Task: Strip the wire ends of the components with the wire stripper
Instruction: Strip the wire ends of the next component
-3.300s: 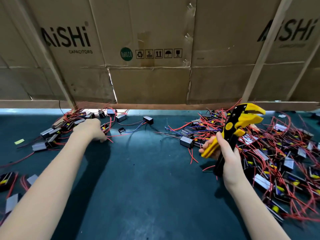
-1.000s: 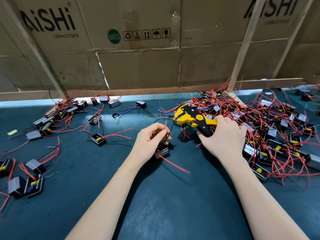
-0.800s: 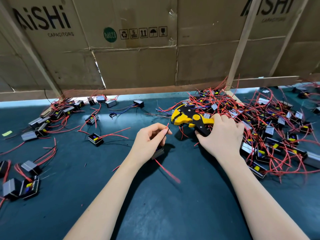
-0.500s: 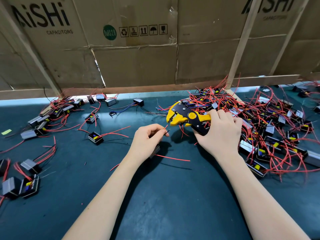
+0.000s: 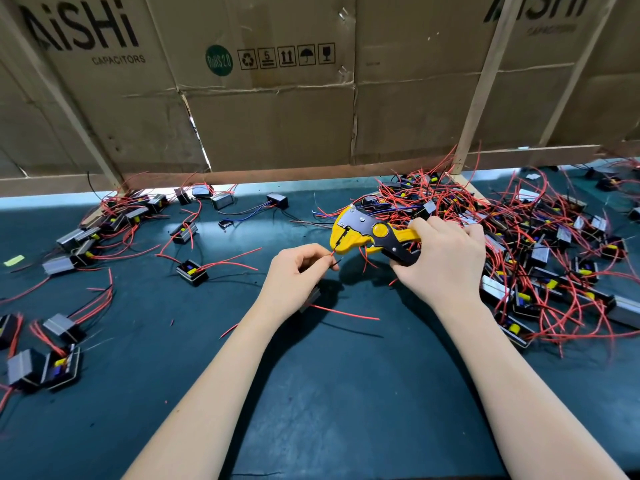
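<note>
My right hand (image 5: 446,261) grips the handles of a yellow and black wire stripper (image 5: 363,235), its jaws pointing left. My left hand (image 5: 294,275) pinches thin wires, red and black, of a small grey component (image 5: 311,297) that hangs mostly hidden under the palm. The red wire tip (image 5: 333,251) touches the stripper's jaws. Another red wire (image 5: 346,312) from the component trails right over the mat.
A big tangled pile of components with red wires (image 5: 540,251) lies at the right. Several components (image 5: 114,220) are scattered at the left and back. One black component (image 5: 192,271) lies left of my left hand. A cardboard wall (image 5: 277,116) closes the back of the dark mat (image 5: 329,393).
My left hand came from the left pile to the centre with a component. My right hand lowered the stripper, turned its jaws left and brought them onto the pinched wire tip.
</note>
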`<state>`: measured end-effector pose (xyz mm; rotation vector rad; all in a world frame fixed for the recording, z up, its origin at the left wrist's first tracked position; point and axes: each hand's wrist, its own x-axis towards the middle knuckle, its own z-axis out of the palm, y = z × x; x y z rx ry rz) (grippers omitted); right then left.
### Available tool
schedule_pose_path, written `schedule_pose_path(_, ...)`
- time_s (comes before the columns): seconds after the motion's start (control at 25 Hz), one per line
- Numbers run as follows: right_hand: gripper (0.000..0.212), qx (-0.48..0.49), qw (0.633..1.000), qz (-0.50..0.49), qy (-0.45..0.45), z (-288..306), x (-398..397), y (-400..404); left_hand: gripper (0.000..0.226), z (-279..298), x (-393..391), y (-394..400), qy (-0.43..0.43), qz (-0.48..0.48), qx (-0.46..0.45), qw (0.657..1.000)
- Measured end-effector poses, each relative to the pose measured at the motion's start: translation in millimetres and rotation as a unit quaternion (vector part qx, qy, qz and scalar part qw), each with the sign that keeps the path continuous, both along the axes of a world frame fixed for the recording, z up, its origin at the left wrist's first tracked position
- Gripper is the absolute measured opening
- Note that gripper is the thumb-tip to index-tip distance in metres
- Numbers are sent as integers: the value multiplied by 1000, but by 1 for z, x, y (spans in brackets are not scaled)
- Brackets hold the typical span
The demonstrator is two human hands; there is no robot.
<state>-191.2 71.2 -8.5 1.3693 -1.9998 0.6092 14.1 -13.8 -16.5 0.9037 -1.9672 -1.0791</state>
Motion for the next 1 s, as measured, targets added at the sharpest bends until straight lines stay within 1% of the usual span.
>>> schedule_pose_path(0.2, 42, 29, 999, 4, -25, 0, -3, 0, 24, -1, -1, -1, -7, -9, 6, 1000)
schedule_pose_path(0.32, 47, 16, 999, 6, -49, 1, 1, -1, 23, -2, 0, -2, 1, -16, 13, 1000)
schedule_pose_path(0.4, 44, 15, 999, -10, -40, -3, 2, -2, 25, -2, 0, -2, 6, -28, 21, 999)
schedule_pose_path(0.56, 52, 0, 998, -58, -31, -7, -5, -1, 24, -3, 3, -7, 14, -44, 35, 998)
schedule_pose_path(0.68, 53, -8, 997, -55, -47, -8, -6, 0, 20, -6, 3, -8, 8, -18, 28, 999)
schedule_pose_path(0.84, 52, 22, 998, -39, -43, -8, -2, -1, 21, -6, 2, -7, 24, 33, 2, 999)
schedule_pose_path(1.0, 55, 26, 999, -23, -28, -9, 0, -1, 19, -5, 1, -6, 9, 34, -1, 999)
